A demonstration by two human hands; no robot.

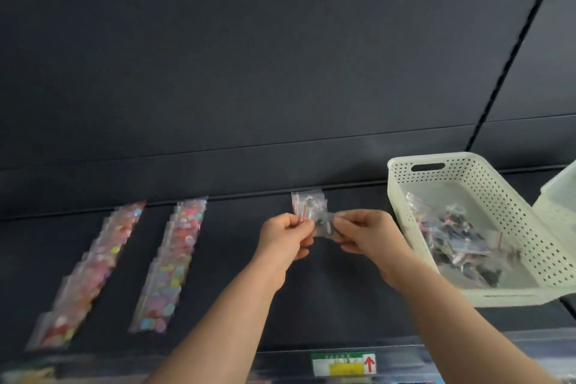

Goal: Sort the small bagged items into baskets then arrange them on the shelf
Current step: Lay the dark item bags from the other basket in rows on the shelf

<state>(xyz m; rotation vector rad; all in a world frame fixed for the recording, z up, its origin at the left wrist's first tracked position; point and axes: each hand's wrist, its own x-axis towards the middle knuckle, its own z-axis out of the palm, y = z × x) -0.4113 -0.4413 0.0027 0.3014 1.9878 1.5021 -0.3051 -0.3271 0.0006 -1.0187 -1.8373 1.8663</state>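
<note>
My left hand and my right hand pinch the two ends of a small clear bag with dark contents, above the dark shelf. Just behind it, a few small clear bags lie at the back of the shelf. A pale perforated basket stands on the shelf to the right of my right hand, holding several small bags with dark items. Two rows of bags with colourful pieces lie on the left: one row at the far left and another row beside it.
A second pale basket shows at the right edge, partly cut off. A green, yellow and white label with a red arrow sits on the shelf's front edge. The dark back panel rises behind the shelf.
</note>
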